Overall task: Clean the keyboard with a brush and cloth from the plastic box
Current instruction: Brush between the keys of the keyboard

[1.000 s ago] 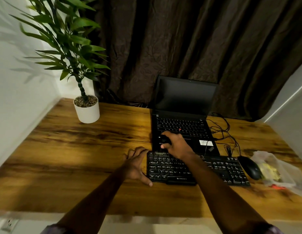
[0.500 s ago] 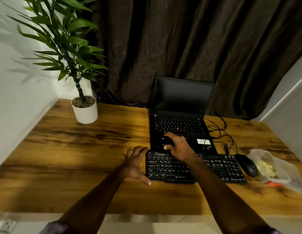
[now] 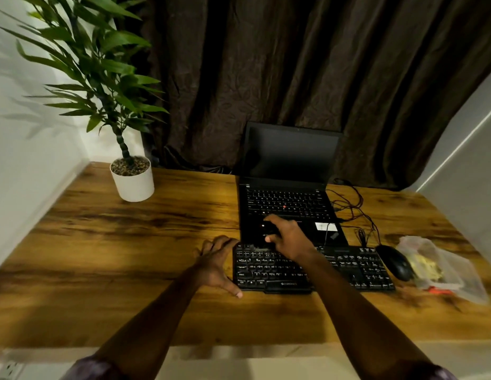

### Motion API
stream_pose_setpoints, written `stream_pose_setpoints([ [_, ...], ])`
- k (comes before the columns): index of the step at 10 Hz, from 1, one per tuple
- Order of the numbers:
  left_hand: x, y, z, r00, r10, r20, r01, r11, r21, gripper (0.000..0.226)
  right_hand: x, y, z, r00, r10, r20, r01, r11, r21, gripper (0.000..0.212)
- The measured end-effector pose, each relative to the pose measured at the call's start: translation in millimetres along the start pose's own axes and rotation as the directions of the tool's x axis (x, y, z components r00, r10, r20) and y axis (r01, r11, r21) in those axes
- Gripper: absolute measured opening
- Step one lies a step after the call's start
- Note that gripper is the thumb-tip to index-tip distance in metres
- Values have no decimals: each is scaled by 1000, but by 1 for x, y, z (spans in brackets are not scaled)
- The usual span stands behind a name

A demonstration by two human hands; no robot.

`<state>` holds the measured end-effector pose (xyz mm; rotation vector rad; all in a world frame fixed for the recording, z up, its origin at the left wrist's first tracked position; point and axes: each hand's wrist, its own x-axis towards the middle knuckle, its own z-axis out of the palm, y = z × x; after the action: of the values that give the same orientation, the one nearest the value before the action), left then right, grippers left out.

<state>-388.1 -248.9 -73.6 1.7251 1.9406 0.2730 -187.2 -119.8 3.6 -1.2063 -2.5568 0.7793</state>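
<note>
On the keyboard (image 3: 315,267), right hand (image 3: 289,237) grip closed around brush (image 3: 269,230), left hand (image 3: 216,263) steadying.

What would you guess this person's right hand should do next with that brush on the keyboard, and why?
Probably sweep the brush rightward along the keyboard's top row. The right hand holds it at the upper left keys, with pale dust showing just below it, and the left hand braces the keyboard's left edge. Most keys to the right look unbrushed, though I cannot be sure.

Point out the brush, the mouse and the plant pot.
brush (image 3: 269,231), head view, dark body gripped in the right hand
mouse (image 3: 395,261), head view, top shell
plant pot (image 3: 134,186), head view, white side wall
</note>
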Motion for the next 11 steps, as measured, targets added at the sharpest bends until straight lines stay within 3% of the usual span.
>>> stream_pose_setpoints([
  [4,-6,9,-7,996,-60,59,62,997,-38,143,14,-18,9,998,-62,11,60,992,111,42],
  [6,-11,23,-16,994,-83,64,87,994,-59,139,14,7,-13,997,-46,63,43,998,38,44],
  [7,-13,20,-15,966,-191,173,228,948,-224,149,14,17,-19,996,-53,65,50,998,48,42],
  [8,1,9,-1,964,-198,180,227,960,-164,161,15,13,-15,994,-86,70,80,993,82,43],
  [9,2,24,-13,985,-116,127,120,992,-31,158,19,2,-6,989,-123,78,112,985,134,45],
  [10,4,38,-19,982,-125,139,126,992,2,144,21,2,-6,989,-118,85,103,982,161,46],
  [11,8,45,-21,984,-90,154,85,996,37,158,18,20,-19,991,-103,80,93,988,122,43],
])
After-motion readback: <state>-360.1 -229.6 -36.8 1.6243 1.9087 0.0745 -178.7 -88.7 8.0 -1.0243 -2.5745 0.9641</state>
